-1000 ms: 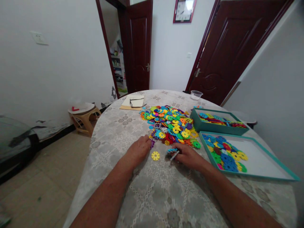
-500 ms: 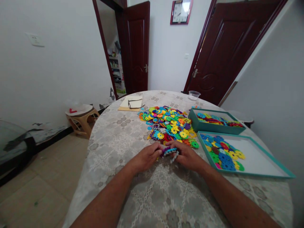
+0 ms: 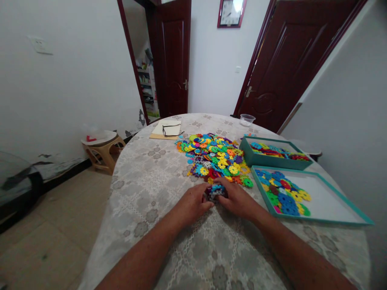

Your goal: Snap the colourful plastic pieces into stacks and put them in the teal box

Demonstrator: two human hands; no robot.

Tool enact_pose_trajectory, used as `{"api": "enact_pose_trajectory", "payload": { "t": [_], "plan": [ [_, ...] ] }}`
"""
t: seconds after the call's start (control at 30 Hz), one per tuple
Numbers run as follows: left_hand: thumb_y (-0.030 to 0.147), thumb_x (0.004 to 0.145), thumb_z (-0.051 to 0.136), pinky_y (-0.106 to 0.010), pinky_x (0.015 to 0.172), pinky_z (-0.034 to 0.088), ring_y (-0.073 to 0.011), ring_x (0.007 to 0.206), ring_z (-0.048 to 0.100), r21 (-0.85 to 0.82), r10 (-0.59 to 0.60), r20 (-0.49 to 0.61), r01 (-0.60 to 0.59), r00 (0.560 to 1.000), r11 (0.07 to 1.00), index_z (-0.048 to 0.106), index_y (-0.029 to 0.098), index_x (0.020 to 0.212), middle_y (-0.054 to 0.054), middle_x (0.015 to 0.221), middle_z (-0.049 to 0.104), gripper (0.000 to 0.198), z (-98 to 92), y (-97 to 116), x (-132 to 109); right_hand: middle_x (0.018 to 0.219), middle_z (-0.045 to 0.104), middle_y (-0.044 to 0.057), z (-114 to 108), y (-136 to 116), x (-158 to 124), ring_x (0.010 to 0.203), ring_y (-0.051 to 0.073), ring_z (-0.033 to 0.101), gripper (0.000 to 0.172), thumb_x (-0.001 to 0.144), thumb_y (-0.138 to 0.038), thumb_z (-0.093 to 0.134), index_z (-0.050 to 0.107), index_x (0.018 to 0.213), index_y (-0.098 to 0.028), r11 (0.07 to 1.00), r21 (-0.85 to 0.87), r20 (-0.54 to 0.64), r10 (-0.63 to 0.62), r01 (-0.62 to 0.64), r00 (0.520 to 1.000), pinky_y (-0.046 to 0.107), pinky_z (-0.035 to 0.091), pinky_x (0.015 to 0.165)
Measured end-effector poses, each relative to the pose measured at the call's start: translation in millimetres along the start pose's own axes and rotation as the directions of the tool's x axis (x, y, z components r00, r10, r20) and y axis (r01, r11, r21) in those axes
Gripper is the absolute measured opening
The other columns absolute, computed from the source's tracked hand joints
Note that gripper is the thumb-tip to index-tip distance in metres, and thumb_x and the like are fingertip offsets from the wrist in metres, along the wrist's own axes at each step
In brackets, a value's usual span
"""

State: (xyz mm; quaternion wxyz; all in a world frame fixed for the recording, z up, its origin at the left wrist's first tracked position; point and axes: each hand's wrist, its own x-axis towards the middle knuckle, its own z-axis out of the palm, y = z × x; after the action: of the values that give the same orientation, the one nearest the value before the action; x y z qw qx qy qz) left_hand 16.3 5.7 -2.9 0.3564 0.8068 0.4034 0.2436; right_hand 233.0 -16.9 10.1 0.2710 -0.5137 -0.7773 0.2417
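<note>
Between my two hands is a small cluster of joined plastic snowflake pieces point(image 3: 216, 191), coloured blue, grey and purple. My left hand point(image 3: 195, 202) closes on its left side, thumb toward me. From the right, my right hand point(image 3: 237, 197) grips it with fingers over the far side and thumb in front. Parts of the cluster are hidden behind the fingers. Just beyond my hands spreads a pile of loose snowflake pieces point(image 3: 222, 157) in yellow, blue, green, orange, red and purple.
A teal-rimmed lid point(image 3: 338, 195) at the right holds several snowflake pieces. Behind it stands a teal box point(image 3: 272, 162) with more pieces. Glasses point(image 3: 172, 131) lie on a notepad point(image 3: 159, 129) at far left. A clear bowl point(image 3: 247, 120) sits near the far edge of the patterned tablecloth point(image 3: 145, 181).
My hands have turned the cluster and closed in around it. A grey part that hung out near my right thumb is now drawn in. The view has tilted slightly.
</note>
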Motion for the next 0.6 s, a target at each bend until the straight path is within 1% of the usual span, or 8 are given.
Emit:
{"api": "enact_pose_trajectory", "payload": {
  "t": [0.07, 0.17, 0.23, 0.33, 0.37, 0.5, 0.53, 0.6],
  "plan": [
    [0.018, 0.08, 0.073, -0.033, 0.091, 0.051, -0.0219, 0.097, 0.067, -0.012, 0.022, -0.007, -0.022, 1.0, 1.0, 0.066, 0.023, 0.132, -0.006, 0.118, 0.074, 0.053, 0.8, 0, 0, 0.125, 0.072, 0.008, -2, -1, 0, 0.11, 0.026, 0.067, 0.048, 0.083, -0.016, 0.064, 0.062, 0.13, -0.024, 0.998, 0.032, 0.064, -0.047, 0.045, 0.997, 0.036, 0.049, 0.096],
    [0.012, 0.078, 0.069, -0.034, 0.099, 0.049, -0.0237, 0.107, 0.066, -0.034, 0.059, -0.026, -0.06, 0.998, 0.998, 0.068, 0.024, 0.131, -0.006, 0.124, 0.074, 0.054, 0.4, 1, 0, 0.128, 0.071, 0.008, -8, -3, -1, 0.115, 0.028, 0.066, 0.048, 0.083, -0.017, 0.067, 0.064, 0.131, -0.025, 0.996, 0.055, 0.136, -0.078, 0.071, 0.988, 0.04, 0.049, 0.102],
    [0.011, 0.077, 0.067, -0.034, 0.096, 0.049, -0.023, 0.104, 0.067, -0.043, 0.054, -0.028, -0.055, 0.998, 0.998, 0.067, 0.024, 0.132, -0.005, 0.122, 0.074, 0.056, 0.3, 0, -1, 0.132, 0.07, 0.009, -11, -4, -3, 0.119, 0.029, 0.064, 0.049, 0.085, -0.019, 0.067, 0.063, 0.134, -0.026, 0.997, 0.036, 0.136, -0.075, 0.071, 0.988, 0.043, 0.047, 0.106],
    [0.012, 0.078, 0.066, -0.032, 0.088, 0.051, -0.021, 0.091, 0.067, -0.029, 0.001, -0.035, -0.002, 0.999, 1.0, 0.065, 0.024, 0.134, -0.004, 0.109, 0.076, 0.057, 1.5, -1, 0, 0.14, 0.066, 0.011, -11, -9, -5, 0.126, 0.029, 0.062, 0.051, 0.089, -0.02, 0.064, 0.059, 0.14, -0.025, 0.997, 0.003, 0.125, -0.072, 0.072, 0.99, 0.044, 0.045, 0.11],
    [0.013, 0.079, 0.066, -0.032, 0.086, 0.05, -0.021, 0.09, 0.067, -0.02, -0.013, -0.041, 0.012, 0.999, 1.0, 0.064, 0.023, 0.135, -0.004, 0.106, 0.076, 0.056, 2.2, -2, 1, 0.142, 0.064, 0.012, -9, -11, -5, 0.128, 0.029, 0.061, 0.052, 0.09, -0.02, 0.062, 0.057, 0.142, -0.024, 0.997, -0.004, 0.119, -0.07, 0.071, 0.99, 0.044, 0.044, 0.111],
    [0.018, 0.084, 0.065, -0.033, 0.086, 0.051, -0.0223, 0.092, 0.068, 0.01, -0.066, -0.059, 0.067, 0.996, 0.998, 0.055, 0.022, 0.146, -0.006, 0.105, 0.076, 0.063, 4.2, -6, 4, 0.141, 0.064, 0.014, 0, -14, -2, 0.126, 0.029, 0.061, 0.057, 0.09, -0.018, 0.059, 0.05, 0.146, -0.02, 0.998, -0.026, 0.055, -0.056, 0.057, 0.997, 0.041, 0.045, 0.109],
    [0.018, 0.085, 0.064, -0.034, 0.086, 0.051, -0.0223, 0.091, 0.069, 0.011, -0.074, -0.059, 0.075, 0.996, 0.997, 0.052, 0.022, 0.149, -0.007, 0.106, 0.076, 0.065, 4.5, -7, 4, 0.137, 0.066, 0.014, 2, -13, -1, 0.122, 0.028, 0.063, 0.054, 0.09, -0.019, 0.059, 0.051, 0.143, -0.02, 0.998, -0.036, 0.043, -0.051, 0.053, 0.998, 0.04, 0.046, 0.105],
    [0.019, 0.087, 0.063, -0.034, 0.085, 0.051, -0.0219, 0.09, 0.07, 0.003, -0.072, -0.051, 0.072, 0.996, 0.997, 0.045, 0.023, 0.154, -0.008, 0.109, 0.077, 0.069, 5.1, -8, 4, 0.123, 0.071, 0.012, 5, -11, 1, 0.111, 0.027, 0.066, 0.039, 0.089, -0.019, 0.059, 0.059, 0.129, -0.02, 0.996, -0.075, 0.046, -0.047, 0.05, 0.998, 0.037, 0.049, 0.096]
  ]
}}
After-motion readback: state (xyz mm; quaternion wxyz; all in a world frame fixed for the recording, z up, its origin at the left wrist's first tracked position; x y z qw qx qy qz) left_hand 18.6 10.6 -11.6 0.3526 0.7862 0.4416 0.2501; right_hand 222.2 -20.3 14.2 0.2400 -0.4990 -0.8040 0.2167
